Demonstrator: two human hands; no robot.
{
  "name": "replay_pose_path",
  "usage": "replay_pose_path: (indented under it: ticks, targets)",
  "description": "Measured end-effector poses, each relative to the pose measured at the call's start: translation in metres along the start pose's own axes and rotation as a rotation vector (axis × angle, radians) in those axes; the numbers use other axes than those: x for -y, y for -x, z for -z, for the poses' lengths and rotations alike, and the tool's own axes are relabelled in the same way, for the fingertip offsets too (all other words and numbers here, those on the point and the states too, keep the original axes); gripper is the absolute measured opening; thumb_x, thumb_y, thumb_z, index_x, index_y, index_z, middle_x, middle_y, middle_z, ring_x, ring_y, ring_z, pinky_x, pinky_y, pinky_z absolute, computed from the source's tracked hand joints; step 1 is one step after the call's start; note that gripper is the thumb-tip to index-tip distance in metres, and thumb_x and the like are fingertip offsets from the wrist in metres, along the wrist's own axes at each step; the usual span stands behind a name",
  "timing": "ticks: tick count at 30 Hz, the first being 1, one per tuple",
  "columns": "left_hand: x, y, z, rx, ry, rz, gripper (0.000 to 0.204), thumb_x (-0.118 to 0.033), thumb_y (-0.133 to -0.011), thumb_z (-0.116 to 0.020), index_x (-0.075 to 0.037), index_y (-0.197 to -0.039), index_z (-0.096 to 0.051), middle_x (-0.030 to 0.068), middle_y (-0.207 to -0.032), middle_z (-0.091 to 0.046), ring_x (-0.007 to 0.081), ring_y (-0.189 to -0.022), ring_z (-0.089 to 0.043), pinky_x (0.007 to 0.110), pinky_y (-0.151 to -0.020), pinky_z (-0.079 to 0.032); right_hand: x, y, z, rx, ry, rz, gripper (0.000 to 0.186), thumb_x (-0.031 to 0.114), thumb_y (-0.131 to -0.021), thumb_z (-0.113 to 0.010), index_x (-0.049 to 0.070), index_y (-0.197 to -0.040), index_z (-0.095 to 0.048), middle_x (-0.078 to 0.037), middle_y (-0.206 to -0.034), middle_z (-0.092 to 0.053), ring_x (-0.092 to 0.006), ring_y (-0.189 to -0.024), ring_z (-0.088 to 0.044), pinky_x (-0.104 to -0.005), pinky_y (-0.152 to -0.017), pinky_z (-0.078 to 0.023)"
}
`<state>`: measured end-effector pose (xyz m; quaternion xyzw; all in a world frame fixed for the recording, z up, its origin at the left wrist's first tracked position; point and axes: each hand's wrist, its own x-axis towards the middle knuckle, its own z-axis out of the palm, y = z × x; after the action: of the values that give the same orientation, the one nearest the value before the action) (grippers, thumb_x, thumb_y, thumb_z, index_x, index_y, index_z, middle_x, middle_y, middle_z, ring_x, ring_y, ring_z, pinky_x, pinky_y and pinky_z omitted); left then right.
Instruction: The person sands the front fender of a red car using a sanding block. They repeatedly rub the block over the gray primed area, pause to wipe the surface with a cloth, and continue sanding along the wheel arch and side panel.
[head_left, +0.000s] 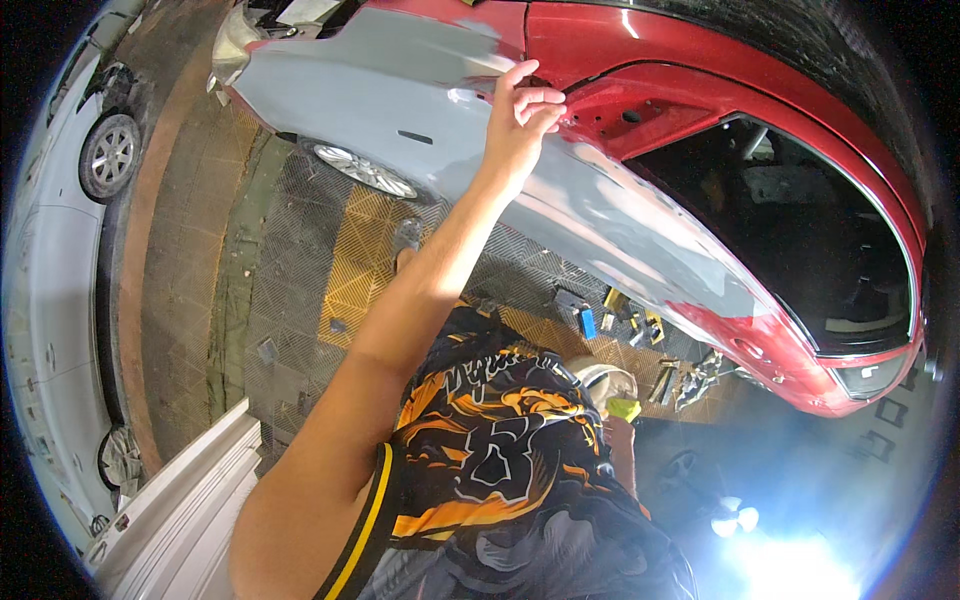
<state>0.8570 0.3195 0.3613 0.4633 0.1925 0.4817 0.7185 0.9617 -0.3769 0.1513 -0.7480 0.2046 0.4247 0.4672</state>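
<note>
My left hand is raised at upper centre, open with bent fingers apart and nothing visible in it. It is over the seam between a grey-primed body panel and the red window frame of a car; I cannot tell whether it touches. The grey door below it has red patches, and a dark window lies to the right. My right forearm shows partly beside my patterned shirt, near a yellow-green item; the hand's fingers cannot be made out.
A white car stands at left, with loose white panels at lower left. Assorted tools and small boxes lie on grey and yellow floor tiles beside the red-grey car. A bright light glares at lower right.
</note>
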Motion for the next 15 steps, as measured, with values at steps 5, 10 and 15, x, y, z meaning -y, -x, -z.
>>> replay_pose_path:
  ticks: [5,10,15]
  targets:
    - [0.004,-0.004,-0.007,-0.142,0.179,0.044,0.057,-0.009,-0.092,-0.063,-0.009,-0.142,-0.036,0.0142,-0.115,-0.065,0.0246,-0.099,-0.068,0.035,-0.083,-0.054,0.014,0.011,-0.001,-0.082,0.221,-0.029,0.019,0.019,-0.096,-0.058,0.003,-0.104,-0.066,-0.008,-0.087,-0.070,-0.0154,-0.071,-0.066,-0.0304,-0.057,-0.054]
    - [0.006,-0.002,-0.007,-0.207,0.077,0.048,0.046,-0.010,-0.094,-0.062,-0.006,-0.136,-0.045,0.0137,-0.113,-0.066,0.0242,-0.095,-0.069,0.035,-0.081,-0.055,0.008,0.007,-0.011,-0.021,0.260,0.001,0.021,0.019,-0.095,-0.058,0.003,-0.105,-0.066,-0.009,-0.087,-0.070,-0.0179,-0.075,-0.067,-0.0329,-0.059,-0.054]
    - [0.010,-0.004,0.007,-0.201,-0.146,0.161,0.025,-0.014,-0.097,-0.057,-0.002,-0.119,-0.061,0.0130,-0.103,-0.071,0.0210,-0.092,-0.070,0.031,-0.079,-0.053,-0.003,-0.008,-0.023,0.050,0.358,0.056,0.023,0.020,-0.093,-0.058,0.003,-0.106,-0.066,-0.010,-0.088,-0.071,-0.0205,-0.078,-0.068,-0.0353,-0.061,-0.055]
